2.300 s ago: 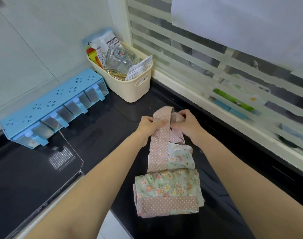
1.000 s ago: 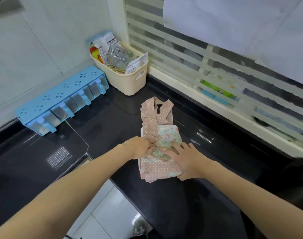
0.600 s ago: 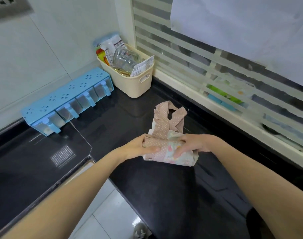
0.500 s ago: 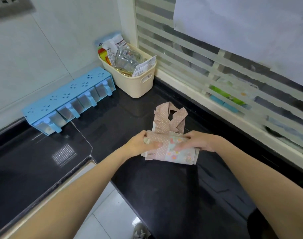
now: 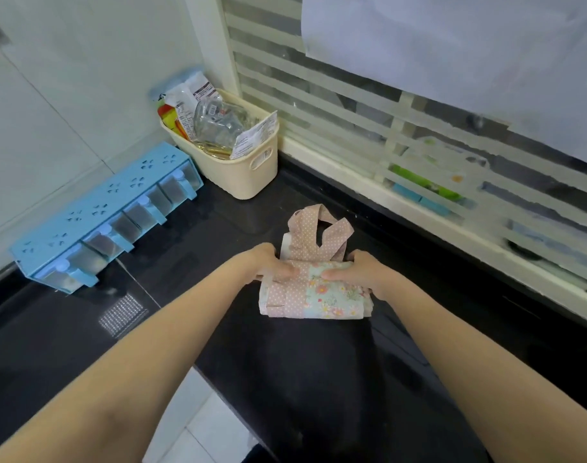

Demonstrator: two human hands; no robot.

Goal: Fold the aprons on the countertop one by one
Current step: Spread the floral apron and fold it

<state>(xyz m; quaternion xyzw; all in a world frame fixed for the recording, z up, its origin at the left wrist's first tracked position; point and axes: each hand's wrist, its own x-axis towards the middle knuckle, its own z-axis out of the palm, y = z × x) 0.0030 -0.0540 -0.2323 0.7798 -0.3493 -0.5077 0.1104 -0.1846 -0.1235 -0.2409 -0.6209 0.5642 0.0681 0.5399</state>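
So the apron (image 5: 313, 289) is way smaller than it was a couple of seconds ago: back then it lay long with the straps stretched toward the window, and since then the near end has been flipped up and over, so now it's a chunky little bundle with just the strap loop (image 5: 320, 232) poking out the far side. Looks to me like this one is basically on its last fold. Going left to right: the blue spice rack (image 5: 101, 215) sits along the far-left wall, well apart from the action, and the cream basket (image 5: 238, 177) is in the far corner, near but not touching the straps. The left hand (image 5: 272, 265) grips the bundle's left end, fingers curled over the top edge, and the right hand (image 5: 362, 270) does the same at the right end, thumb on the floral panel. The bundle rests on the black counter (image 5: 318, 379) roughly mid-depth. The counter's near edge drops off just left of and below it, so sliding it nearer-left is risky. There's more open room to the right and nearer, with the window sill (image 5: 452, 235) boxing in the far side.
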